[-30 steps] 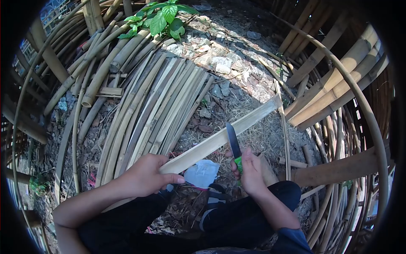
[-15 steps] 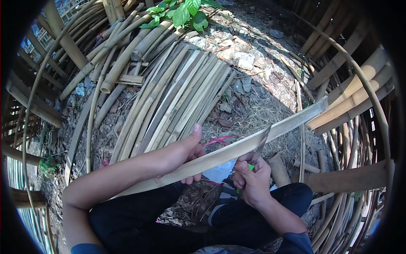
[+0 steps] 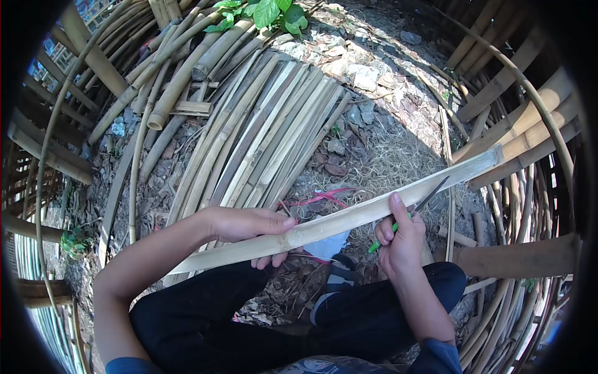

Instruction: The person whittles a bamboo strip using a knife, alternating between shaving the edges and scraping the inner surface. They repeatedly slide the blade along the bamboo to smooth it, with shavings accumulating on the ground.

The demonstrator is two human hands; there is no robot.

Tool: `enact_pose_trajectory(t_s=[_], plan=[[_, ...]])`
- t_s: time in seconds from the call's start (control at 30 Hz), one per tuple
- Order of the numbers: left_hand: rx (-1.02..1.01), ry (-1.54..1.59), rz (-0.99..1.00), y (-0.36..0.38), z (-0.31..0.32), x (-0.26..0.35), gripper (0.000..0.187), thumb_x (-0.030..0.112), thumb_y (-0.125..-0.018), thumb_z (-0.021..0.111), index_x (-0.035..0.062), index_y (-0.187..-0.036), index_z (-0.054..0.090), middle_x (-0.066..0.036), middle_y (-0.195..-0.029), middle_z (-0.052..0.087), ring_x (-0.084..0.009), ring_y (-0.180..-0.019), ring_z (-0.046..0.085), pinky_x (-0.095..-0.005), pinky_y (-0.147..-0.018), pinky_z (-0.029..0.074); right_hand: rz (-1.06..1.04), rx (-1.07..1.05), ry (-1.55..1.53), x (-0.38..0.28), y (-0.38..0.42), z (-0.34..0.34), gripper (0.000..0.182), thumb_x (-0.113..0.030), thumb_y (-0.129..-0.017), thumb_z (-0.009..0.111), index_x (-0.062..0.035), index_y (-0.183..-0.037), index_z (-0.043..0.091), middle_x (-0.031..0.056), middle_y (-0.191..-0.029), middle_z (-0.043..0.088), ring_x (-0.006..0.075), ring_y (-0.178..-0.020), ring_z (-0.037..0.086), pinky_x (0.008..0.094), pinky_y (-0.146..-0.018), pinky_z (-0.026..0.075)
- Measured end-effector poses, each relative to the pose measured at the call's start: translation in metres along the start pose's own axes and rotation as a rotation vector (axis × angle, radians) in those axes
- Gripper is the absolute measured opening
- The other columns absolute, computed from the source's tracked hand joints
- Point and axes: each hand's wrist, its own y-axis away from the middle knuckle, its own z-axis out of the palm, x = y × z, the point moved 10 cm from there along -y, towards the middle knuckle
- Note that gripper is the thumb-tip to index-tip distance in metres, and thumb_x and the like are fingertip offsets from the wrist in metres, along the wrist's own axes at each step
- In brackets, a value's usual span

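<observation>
- Bare ground (image 3: 380, 131) strewn with stones, dry grass and leaf litter carries everything, ringed by bamboo on all sides.
- A fan of split slats (image 3: 261, 131) lies on the ground toward its far left, with round poles (image 3: 168, 93) beside them and a green plant (image 3: 261, 12) at the far edge.
- The left hand (image 3: 249, 227) is wrapped around a long bamboo strip (image 3: 349, 215), thumb on top and fingers curled beneath.
- The strip slants from the lap at lower left up to the right, its far end raised above the dry grass.
- The right hand (image 3: 402, 240) is closed on a green-handled knife (image 3: 408, 212), thumb pressed up against the strip's near edge.
- The blade lies against the strip's near edge, pointing toward its far end.
- A pink scrap (image 3: 321, 198) lies on the ground just behind the strip, and a white scrap (image 3: 327, 246) shows below it.
- Dark trousers (image 3: 349, 324) fill the near edge.
</observation>
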Motion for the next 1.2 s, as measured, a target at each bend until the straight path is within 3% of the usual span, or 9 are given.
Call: enact_pose_trajectory(t_s=[0.03,0.13,0.23,0.4,0.47,0.57,0.6,0.67,1.2], plan=[[0.045,-0.009,0.005,0.001,0.0,0.008,0.046,0.041,-0.105,0.041,0.0014,-0.124,0.054,-0.006,-0.084,0.063,-0.0109,-0.067,0.062,-0.027,-0.061,0.053,0.003,0.005,-0.001,0.0,-0.002,-0.001,0.02,-0.019,-0.094,0.068,-0.0054,-0.09,0.054,0.0001,-0.066,0.052,0.0055,-0.045,0.039,0.0225,-0.042,0.029],[0.097,-0.132,0.032,0.004,-0.004,0.019,0.032,0.032,-0.106,0.043,0.0028,-0.113,0.052,-0.005,-0.084,0.062,-0.0111,-0.066,0.062,-0.0274,-0.059,0.053,0.069,0.017,0.033,0.004,-0.005,-0.002,0.025,-0.027,-0.098,0.062,-0.0042,-0.092,0.053,0.0037,-0.071,0.053,0.008,-0.049,0.043,0.0246,-0.044,0.033],[0.136,-0.143,0.01,0.009,-0.009,0.023,0.023,0.024,-0.105,0.045,0.0027,-0.112,0.051,-0.004,-0.083,0.061,-0.0108,-0.066,0.061,-0.0267,-0.059,0.052,0.042,0.028,-0.069,0.001,-0.001,-0.016,0.037,-0.037,-0.105,0.043,-0.002,-0.099,0.052,0.01,-0.082,0.055,0.014,-0.057,0.049,0.0314,-0.05,0.041],[0.154,-0.145,0.05,0.01,-0.002,0.03,0.021,0.022,-0.104,0.048,0.0022,-0.11,0.051,-0.005,-0.084,0.062,-0.0108,-0.067,0.059,-0.0268,-0.058,0.05,-0.222,0.047,0.18,-0.031,0.006,-0.004,0.038,-0.038,-0.107,0.038,-0.0028,-0.105,0.052,0.0073,-0.08,0.054,0.0114,-0.056,0.045,0.0262,-0.05,0.039],[0.162,-0.153,0.053,0.008,0.0,0.034,0.02,0.021,-0.104,0.049,0.0018,-0.11,0.052,-0.005,-0.085,0.062,-0.0108,-0.067,0.059,-0.0266,-0.058,0.049,0.069,-0.254,0.212,0.001,0.016,0.016,0.036,-0.038,-0.106,0.04,-0.0041,-0.106,0.052,0.0048,-0.073,0.053,0.009,-0.054,0.043,0.0232,-0.049,0.037],[0.163,-0.138,0.056,0.006,0.005,0.036,0.022,0.021,-0.104,0.049,0.0008,-0.11,0.052,-0.006,-0.085,0.063,-0.0107,-0.066,0.058,-0.0256,-0.059,0.048,0.415,-0.416,0.386,0.057,0.037,0.022,0.041,-0.041,-0.106,0.042,-0.0042,-0.097,0.057,-0.0005,-0.061,0.046,0.0066,-0.051,0.039,0.0221,-0.048,0.034],[0.155,-0.121,0.067,0.006,0.008,0.038,0.022,0.021,-0.104,0.05,0.0008,-0.111,0.053,-0.005,-0.085,0.063,-0.0103,-0.065,0.058,-0.0251,-0.059,0.048,0.413,-0.41,0.385,0.064,0.04,0.022,0.041,-0.041,-0.106,0.042,-0.0042,-0.097,0.057,-0.0005,-0.061,0.046,0.0066,-0.051,0.039,0.0221,-0.048,0.034],[0.145,-0.106,0.076,0.005,0.013,0.041,0.022,0.021,-0.104,0.05,0.0008,-0.111,0.053,-0.005,-0.085,0.064,-0.0099,-0.065,0.058,-0.0247,-0.059,0.048,0.418,-0.639,0.555,0.083,0.058,0.039,0.044,-0.04,-0.105,0.044,-0.0038,-0.085,0.059,-0.0019,-0.061,0.046,0.0059,-0.054,0.041,0.0229,-0.05,0.035],[0.246,-0.145,0.079,0.003,0.024,0.046,0.019,0.018,-0.102,0.054,0.0007,-0.11,0.058,-0.001,-0.079,0.059,-0.0059,-0.061,0.052,-0.0213,-0.055,0.043,0.379,-0.591,0.691,0.077,0.061,0.045,0.049,-0.041,-0.102,0.052,-0.0026,-0.073,0.061,-0.0001,-0.063,0.054,0.0067,-0.059,0.048,0.0238,-0.055,0.04]])
